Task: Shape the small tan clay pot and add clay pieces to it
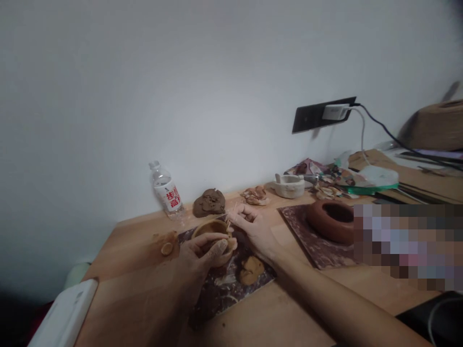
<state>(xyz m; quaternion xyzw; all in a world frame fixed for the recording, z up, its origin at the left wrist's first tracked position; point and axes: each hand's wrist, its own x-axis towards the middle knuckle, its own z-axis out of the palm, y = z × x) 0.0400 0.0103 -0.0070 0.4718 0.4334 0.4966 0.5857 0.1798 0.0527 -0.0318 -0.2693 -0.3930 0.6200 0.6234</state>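
A round tan clay bowl stands on a dark, smeared board. My left hand is closed on the bowl's near right wall, its thumb and fingers pressed at the rim. My right hand pinches a thin light stick at the bowl's right edge, close to my left fingertips. A flat lump of yellowish clay lies on the board below my right hand. Behind the bowl sits a brown clay lump.
A plastic bottle stands near the wall. At the back are clay scraps and a pale pot. To the right, a reddish-brown clay ring sits on another board. A white device lies lower left.
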